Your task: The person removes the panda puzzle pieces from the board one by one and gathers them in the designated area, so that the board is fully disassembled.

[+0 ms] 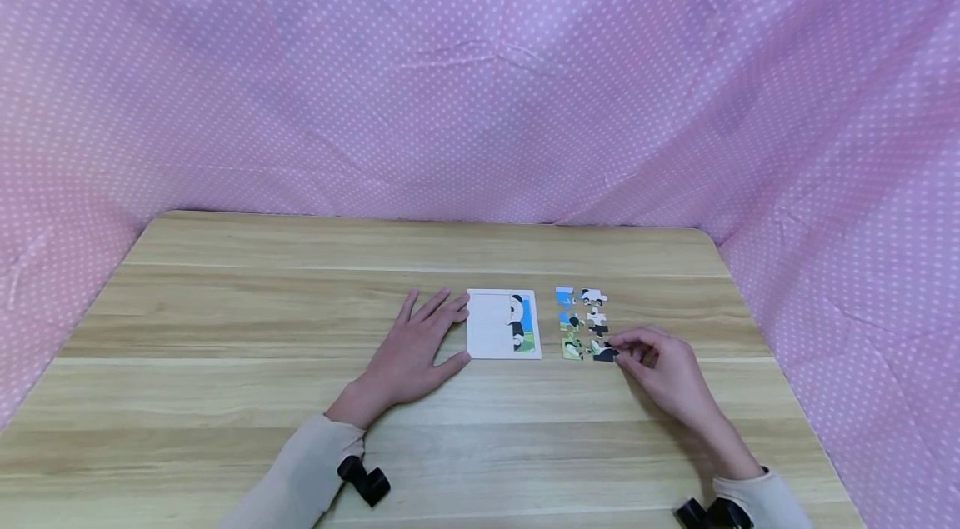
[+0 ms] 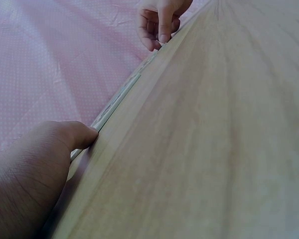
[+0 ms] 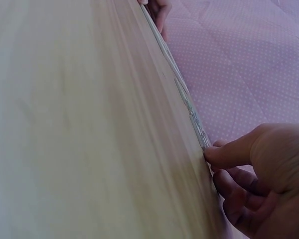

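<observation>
While a pink, white-dotted cloth (image 1: 480, 79) hangs behind the wooden worktop (image 1: 225, 304), we see the left hand (image 1: 408, 358) with its grip spread and the right hand (image 1: 667, 371) with its grip pinching a puzzle piece (image 1: 602, 352) by its right edge. Against the left hand's thumb and fingertips lies a white puzzle board (image 1: 487, 325), a strip of panda picture (image 1: 527, 321) filling its right side. Just right of that board we count six loose pieces (image 1: 565, 296) in two columns, the pinched one nearest us in the right column.

Left hand (image 1: 411, 356) lies splayed while right hand (image 1: 663, 368) pinches
</observation>
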`<state>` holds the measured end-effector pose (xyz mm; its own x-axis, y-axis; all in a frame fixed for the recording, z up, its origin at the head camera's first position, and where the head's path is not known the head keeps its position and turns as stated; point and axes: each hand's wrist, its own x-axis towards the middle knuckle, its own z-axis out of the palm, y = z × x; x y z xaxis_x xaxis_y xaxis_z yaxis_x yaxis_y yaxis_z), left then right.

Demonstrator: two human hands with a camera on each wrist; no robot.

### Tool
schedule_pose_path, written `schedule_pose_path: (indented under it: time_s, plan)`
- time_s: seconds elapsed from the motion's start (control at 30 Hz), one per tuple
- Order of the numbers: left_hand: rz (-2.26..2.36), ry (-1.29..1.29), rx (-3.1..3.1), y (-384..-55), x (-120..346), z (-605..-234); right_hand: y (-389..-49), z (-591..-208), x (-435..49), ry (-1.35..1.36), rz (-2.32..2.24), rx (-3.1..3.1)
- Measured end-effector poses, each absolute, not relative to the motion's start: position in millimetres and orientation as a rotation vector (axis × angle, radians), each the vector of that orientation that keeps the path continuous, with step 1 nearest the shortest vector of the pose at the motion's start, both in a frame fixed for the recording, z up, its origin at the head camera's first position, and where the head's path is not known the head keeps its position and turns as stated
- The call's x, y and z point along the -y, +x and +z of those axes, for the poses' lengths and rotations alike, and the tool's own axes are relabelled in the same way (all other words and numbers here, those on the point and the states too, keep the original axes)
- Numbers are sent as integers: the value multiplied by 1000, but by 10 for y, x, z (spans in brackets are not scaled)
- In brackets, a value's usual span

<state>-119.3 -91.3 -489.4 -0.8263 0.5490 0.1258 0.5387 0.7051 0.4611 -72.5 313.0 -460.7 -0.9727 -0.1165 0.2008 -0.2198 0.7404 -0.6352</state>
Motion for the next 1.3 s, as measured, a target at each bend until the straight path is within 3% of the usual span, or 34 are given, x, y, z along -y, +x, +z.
schedule_pose_path:
  time_s: [1.3]
  plan:
    - [769,918,-2879,-1196,919,-4905,-739,-4381,-2918,313,1008,2707]
